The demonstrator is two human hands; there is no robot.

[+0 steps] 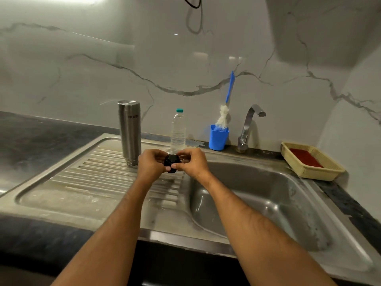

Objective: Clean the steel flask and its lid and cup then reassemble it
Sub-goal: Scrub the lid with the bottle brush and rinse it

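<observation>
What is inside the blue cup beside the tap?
A brush stands in the blue cup: white bristles down, blue handle leaning up against the wall. The cup's wall covers the bristle tips and whatever else lies at the bottom.

left hand (151, 165): fingers curled | right hand (192, 163): pinching | forearms extended

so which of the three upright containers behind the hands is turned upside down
The steel flask on the drainboard: its threaded neck points down and its flat base is up. The clear plastic bottle stands cap-up, and the blue cup stands mouth-up with a brush in it.
</observation>
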